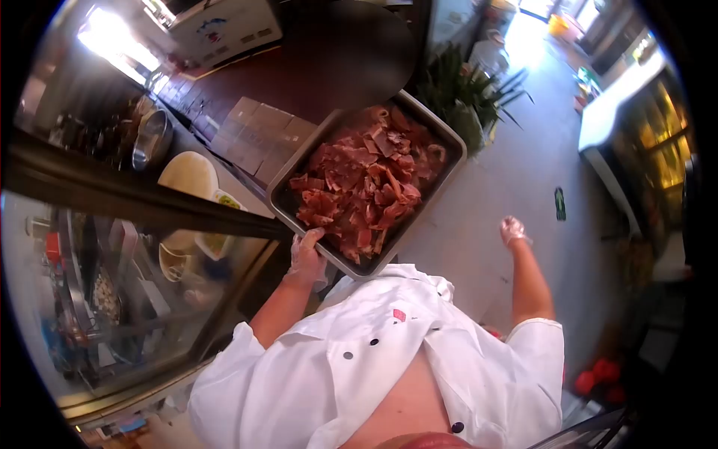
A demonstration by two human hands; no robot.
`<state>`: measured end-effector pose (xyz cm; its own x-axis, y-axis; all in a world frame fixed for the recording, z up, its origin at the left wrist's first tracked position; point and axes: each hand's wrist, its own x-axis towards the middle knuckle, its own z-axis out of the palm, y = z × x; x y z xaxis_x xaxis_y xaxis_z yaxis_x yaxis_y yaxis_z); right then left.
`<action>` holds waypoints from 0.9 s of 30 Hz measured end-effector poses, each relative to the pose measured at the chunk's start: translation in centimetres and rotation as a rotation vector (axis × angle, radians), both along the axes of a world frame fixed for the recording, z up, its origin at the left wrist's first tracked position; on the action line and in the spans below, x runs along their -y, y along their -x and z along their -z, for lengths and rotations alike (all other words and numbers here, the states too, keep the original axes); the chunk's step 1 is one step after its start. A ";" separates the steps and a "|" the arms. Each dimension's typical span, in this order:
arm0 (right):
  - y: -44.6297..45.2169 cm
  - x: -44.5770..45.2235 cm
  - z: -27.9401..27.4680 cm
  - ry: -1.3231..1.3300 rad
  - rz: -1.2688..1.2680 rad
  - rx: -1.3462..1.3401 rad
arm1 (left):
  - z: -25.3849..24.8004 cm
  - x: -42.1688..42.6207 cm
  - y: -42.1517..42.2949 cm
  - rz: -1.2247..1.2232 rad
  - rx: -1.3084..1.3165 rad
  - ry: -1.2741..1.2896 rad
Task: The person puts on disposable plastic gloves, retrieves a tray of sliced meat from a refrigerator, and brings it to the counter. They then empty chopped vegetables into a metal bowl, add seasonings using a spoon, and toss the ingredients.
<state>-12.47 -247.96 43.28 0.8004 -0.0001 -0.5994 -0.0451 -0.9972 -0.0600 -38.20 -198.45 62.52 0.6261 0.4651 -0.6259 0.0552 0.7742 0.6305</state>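
Observation:
A rectangular metal tray (451, 161) is heaped with thin slices of reddish meat (366, 179) and sits in front of my chest. My left hand (307, 258), in a clear plastic glove, grips the tray's near left rim, its thumb over the edge. Most of its fingers are hidden beneath. Out to the right, apart from the tray, my right hand (512, 229) hangs over the floor. It too wears a clear glove; the fingers are curled closed, and nothing shows in them.
A glass-panelled counter (142, 299) runs along my left, with a metal bowl (152, 140) and a round pale board (188, 176). Cardboard boxes (258, 135) and a dark round table (351, 52) lie ahead. A leafy plant (467, 93) stands beyond the tray; a lit display fridge (651, 150) is at right.

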 end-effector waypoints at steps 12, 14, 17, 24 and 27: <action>-10.2 -43.6 4.5 -0.580 -0.250 -0.477 | 10.4 -20.2 -10.1 -0.329 0.033 0.037; 0.7 -57.7 5.6 -0.534 -0.325 -0.490 | 10.4 -30.9 0.5 -0.427 0.074 0.013; 22.7 -79.4 12.3 -0.663 -0.292 -0.498 | 12.0 -53.4 24.7 -0.480 0.133 0.070; 27.3 -98.8 18.5 -0.239 -0.555 -0.497 | 13.9 -74.1 41.4 -0.714 0.271 0.102; 17.7 -103.2 20.1 0.171 -1.088 -0.443 | 12.6 -76.3 39.0 -0.939 0.172 -0.023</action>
